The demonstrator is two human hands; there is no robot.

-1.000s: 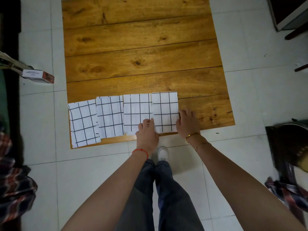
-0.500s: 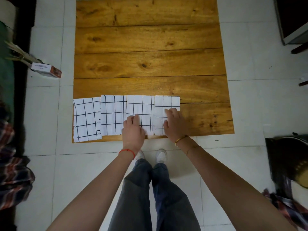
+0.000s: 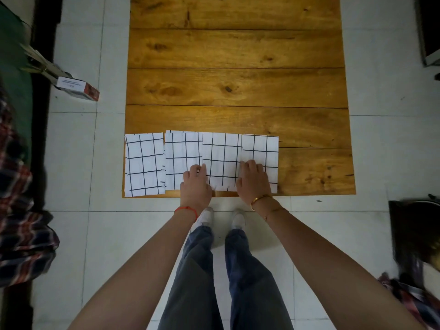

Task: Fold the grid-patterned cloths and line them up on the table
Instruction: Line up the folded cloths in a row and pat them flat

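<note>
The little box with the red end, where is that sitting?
In the head view, the box lies on the tiled floor at the left, just off the wooden table's left edge, well beyond the row of grid-patterned cloths.

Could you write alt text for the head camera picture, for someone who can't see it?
Seen from above, four folded grid cloths lie in a row along the near edge of a wooden table. The left hand and right hand press flat on them. The person's legs and white shoes show below on a tiled floor.

Table (image 3: pixel 238 86) glossy knotted wood; cloths (image 3: pixel 221 160) matt; floor (image 3: pixel 385 144) smooth tile.
</note>
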